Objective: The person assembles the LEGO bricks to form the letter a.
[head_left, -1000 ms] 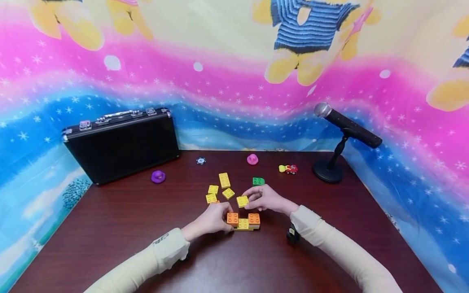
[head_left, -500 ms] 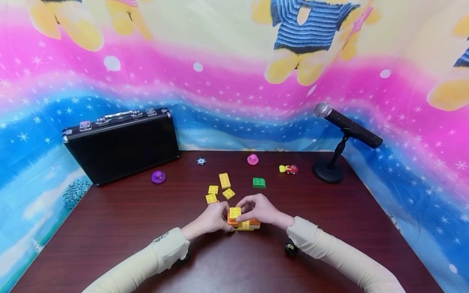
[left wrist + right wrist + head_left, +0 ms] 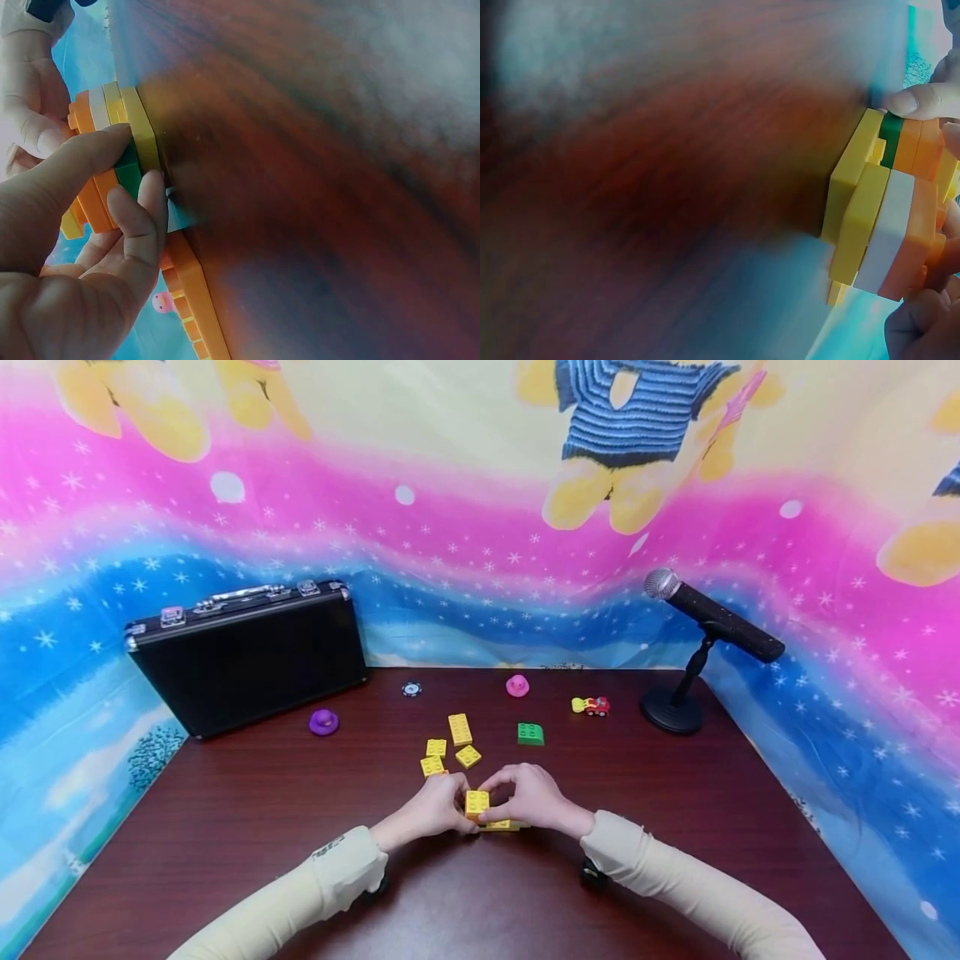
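Between the hands stands a small stack of toy building bricks (image 3: 847, 176) on the table. Its yellow base carries two columns, one with green and orange layers, the other with yellow, white and orange. My left hand (image 3: 431, 807) grips the left column; the thumb presses near the green brick (image 3: 128, 171) in the left wrist view. My right hand (image 3: 534, 798) pinches a yellow brick (image 3: 477, 802) on top of that left column, fitting close over the orange brick (image 3: 91, 206). The right hand hides much of the right column in the head view.
Several loose yellow bricks (image 3: 460, 729) lie beyond the hands, a green brick (image 3: 530, 733) to their right. Farther back are a purple duck (image 3: 324, 722), poker chip (image 3: 411, 689), pink duck (image 3: 517, 686), toy vehicle (image 3: 592, 706), black case (image 3: 251, 660) and microphone (image 3: 712, 618).
My right hand has carried the yellow brick left and toward me, then down onto the left orange column. The left hand has stayed on the stack.
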{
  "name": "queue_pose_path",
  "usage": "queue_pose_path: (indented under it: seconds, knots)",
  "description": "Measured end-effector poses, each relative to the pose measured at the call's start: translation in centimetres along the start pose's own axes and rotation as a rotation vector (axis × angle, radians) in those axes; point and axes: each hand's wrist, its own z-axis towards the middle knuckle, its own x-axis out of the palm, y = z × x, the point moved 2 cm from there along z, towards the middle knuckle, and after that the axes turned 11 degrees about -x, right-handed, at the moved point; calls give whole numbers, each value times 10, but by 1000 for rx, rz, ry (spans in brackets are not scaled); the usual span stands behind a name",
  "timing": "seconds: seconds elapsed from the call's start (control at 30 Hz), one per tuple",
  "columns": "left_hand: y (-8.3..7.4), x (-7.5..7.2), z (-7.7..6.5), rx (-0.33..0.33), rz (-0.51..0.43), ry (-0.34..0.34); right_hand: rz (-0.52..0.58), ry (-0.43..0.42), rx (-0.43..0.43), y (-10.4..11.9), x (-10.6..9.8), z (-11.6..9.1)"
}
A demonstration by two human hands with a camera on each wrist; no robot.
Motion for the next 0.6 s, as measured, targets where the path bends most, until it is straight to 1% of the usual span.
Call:
queue_pose_path:
  seconds: [0.1,0.23,0.37,0.6]
  knots:
    - [0,0,0,11,17,-6,-47,7,-14,3,0,0]
    - [1,1,0,10,24,-2,-76,18,-16,5,0,-1]
    - [1,0,0,4,19,-3,-84,4,2,5,1,-1]
    - [1,0,1,8,11,-14,-75,-18,-12,3,2,0]
